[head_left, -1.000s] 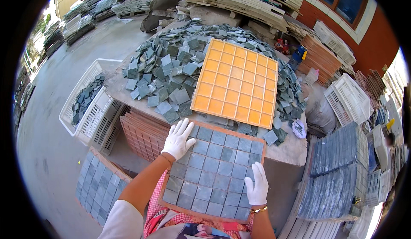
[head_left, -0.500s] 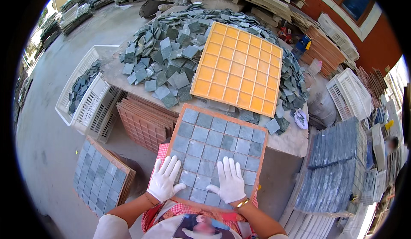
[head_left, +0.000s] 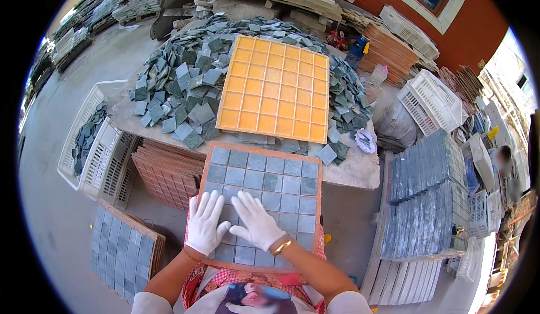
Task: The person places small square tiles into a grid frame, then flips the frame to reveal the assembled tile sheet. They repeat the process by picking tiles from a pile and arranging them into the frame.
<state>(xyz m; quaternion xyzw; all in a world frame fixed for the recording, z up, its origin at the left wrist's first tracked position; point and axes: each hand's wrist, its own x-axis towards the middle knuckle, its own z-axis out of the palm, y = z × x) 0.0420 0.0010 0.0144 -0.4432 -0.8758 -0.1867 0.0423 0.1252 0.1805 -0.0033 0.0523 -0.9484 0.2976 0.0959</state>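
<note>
Blue-grey square stone tiles (head_left: 292,185) fill the cells of a reddish-brown grid tray (head_left: 319,201) in front of my body. My left hand (head_left: 206,224), in a white glove, rests flat on the tiles at the tray's left side, fingers stretched forward. Close beside it lies my gloved right hand (head_left: 256,222), palm down and angled to the left, its fingers out straight. The two thumbs come near each other. Neither hand grips anything. Beyond this tray, an empty orange grid tray (head_left: 275,89) lies tilted on a heap of loose tiles (head_left: 183,89).
The heap covers a low table (head_left: 360,170). At left stand white plastic crates (head_left: 93,168), stacked reddish trays (head_left: 167,173) and a leaning tile-filled tray (head_left: 121,246). Wrapped tile sheets (head_left: 422,201) are stacked at right, near another white crate (head_left: 430,100).
My right hand has slid left across the tiles, up beside my left hand. The left hand still lies flat at the tray's left side. The whole view has shifted a little.
</note>
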